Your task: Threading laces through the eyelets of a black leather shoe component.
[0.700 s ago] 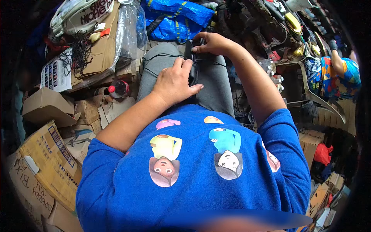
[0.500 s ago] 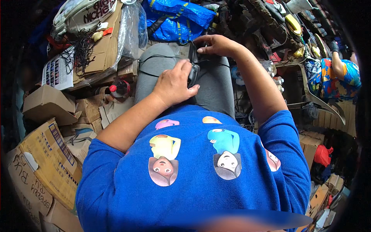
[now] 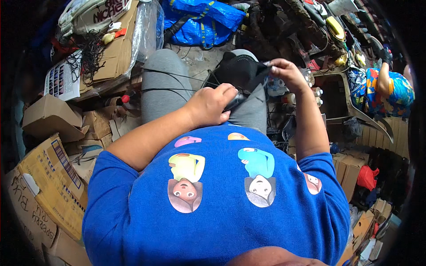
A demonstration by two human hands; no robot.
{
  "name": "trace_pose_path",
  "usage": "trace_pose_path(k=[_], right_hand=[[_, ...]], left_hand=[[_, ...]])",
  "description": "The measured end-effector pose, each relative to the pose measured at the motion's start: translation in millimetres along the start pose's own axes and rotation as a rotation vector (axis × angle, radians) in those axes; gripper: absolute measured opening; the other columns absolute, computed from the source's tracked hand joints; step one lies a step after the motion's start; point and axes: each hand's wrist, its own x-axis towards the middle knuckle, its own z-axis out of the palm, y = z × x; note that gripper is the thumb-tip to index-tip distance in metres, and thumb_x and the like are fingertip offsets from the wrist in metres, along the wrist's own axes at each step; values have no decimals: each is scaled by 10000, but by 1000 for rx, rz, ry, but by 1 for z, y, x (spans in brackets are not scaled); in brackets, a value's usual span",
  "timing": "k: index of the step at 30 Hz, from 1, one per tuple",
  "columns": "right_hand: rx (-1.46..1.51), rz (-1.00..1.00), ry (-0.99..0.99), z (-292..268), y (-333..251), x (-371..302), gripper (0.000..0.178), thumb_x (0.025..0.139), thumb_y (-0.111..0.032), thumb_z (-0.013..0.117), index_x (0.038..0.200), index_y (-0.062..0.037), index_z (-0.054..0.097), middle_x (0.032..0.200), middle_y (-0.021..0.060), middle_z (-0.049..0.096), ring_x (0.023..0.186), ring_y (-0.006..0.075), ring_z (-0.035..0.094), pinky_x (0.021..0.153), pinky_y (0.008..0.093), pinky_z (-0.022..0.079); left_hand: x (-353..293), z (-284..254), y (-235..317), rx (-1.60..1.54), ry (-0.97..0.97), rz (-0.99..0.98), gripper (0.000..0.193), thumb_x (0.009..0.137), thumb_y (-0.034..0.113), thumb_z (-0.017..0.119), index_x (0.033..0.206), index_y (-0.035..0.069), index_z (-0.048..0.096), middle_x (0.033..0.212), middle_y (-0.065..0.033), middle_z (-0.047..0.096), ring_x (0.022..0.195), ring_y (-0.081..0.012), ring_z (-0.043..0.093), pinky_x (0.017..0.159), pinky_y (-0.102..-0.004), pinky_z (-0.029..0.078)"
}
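Observation:
A black shoe [image 3: 235, 71] with a pale sole edge showing at its far end lies between my knees, partly hidden by my fingers. My left hand [image 3: 213, 103] is closed over its near part, the fingers curled down onto it. With the fingertips pinched, my right hand [image 3: 288, 74] grips a dark flap or edge at the shoe's right side. Whether a thread is also in that pinch is too small to tell. Thin black cords [image 3: 171, 91] run across my left thigh toward the shoe and my left hand.
Cardboard boxes [image 3: 51, 117] and a red-capped bottle [image 3: 126, 98] stand at the left. A flat carton with tangled black cord [image 3: 91, 57] lies beyond. A blue bag [image 3: 204, 22] is ahead. Several bottles [image 3: 316, 95] and a metal frame [image 3: 355, 104] are at the right, near another person [image 3: 386, 88].
My right hand has moved right and a little nearer, from above the shoe to its side. The shoe has turned, showing more of its black surface and pale edge. My knees have spread apart.

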Motion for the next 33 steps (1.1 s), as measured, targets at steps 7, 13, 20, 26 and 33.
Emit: trace_pose_path(k=[7, 13, 20, 26, 33], right_hand=[[-471, -4, -5, 30, -42, -31, 313, 784, -97, 711, 1083, -71, 623, 841, -20, 558, 780, 68, 509, 717, 219, 422], [-379, 157, -118, 41, -26, -19, 245, 803, -219, 729, 937, -51, 611, 691, -47, 569, 572, 38, 475, 504, 199, 377], [-204, 262, -149, 69, -37, -37, 247, 830, -264, 699, 928, -50, 620, 701, -50, 558, 608, 30, 507, 500, 184, 359], [-782, -20, -51, 77, -43, 17, 338, 816, -323, 710, 660, -51, 582, 557, -44, 466, 565, 48, 397, 505, 251, 341], [-737, 89, -180, 68, -27, 51, 356, 754, -394, 748, 780, -45, 683, 649, 27, 594, 635, 125, 525, 616, 308, 433]], left_hand=[[-1, 3, -1, 33, 18, 22, 545, 637, 177, 732, 1129, 49, 537, 1082, -138, 550, 802, -318, 634, 726, -383, 530], [1, 4, 1, 24, 67, 53, 531, 638, 170, 724, 1124, 48, 547, 1065, -142, 564, 813, -311, 634, 732, -381, 530], [0, 5, -1, 39, 112, 31, 499, 637, 161, 723, 1095, 37, 567, 1042, -137, 578, 789, -300, 636, 725, -378, 530], [7, 3, -6, -21, 197, -36, 515, 657, 190, 741, 1110, 29, 557, 1022, -146, 588, 879, -326, 615, 764, -380, 515], [19, -59, -56, 63, 85, -91, 432, 751, 274, 723, 1125, 90, 611, 1074, -143, 617, 982, -317, 599, 852, -382, 480]])
